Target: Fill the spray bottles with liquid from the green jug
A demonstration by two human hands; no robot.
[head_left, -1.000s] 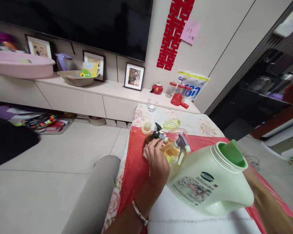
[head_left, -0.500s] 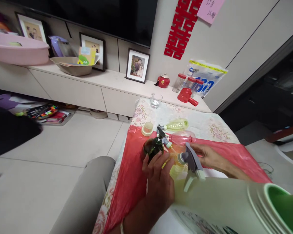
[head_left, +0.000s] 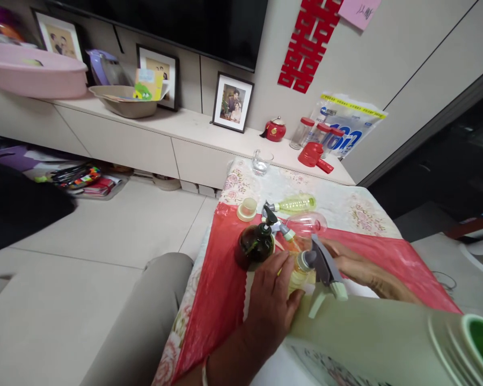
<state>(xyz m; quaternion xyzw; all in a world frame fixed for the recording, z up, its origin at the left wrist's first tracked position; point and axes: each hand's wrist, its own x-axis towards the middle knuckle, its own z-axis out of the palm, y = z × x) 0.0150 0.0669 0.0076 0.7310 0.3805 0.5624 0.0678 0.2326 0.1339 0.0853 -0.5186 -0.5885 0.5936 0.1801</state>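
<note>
My left hand (head_left: 271, 303) is wrapped round a small yellow spray bottle (head_left: 299, 274) with a grey trigger head, which stands on the red table sheet (head_left: 221, 300). My right hand (head_left: 352, 265) lies on the sheet just behind the trigger head. Its fingers point at the bottle and their tips are hidden. A large pale green detergent jug (head_left: 370, 343) with a green spout lies tilted across the foreground, over my right forearm. A dark green pump bottle (head_left: 255, 246) stands just left of the spray bottle.
A clear pink bottle (head_left: 308, 222) and a yellow-green bottle (head_left: 293, 203) lie behind, beside a yellow cap (head_left: 247, 209) and a glass (head_left: 261, 161). A low cabinet (head_left: 145, 145) along the wall holds basins, photo frames and red-lidded jars. My knee (head_left: 161, 300) is at the table's left edge.
The jug has come down to the near right. My right hand left it and reached towards the spray bottle. My left hand slid from beside the pump bottle onto the spray bottle.
</note>
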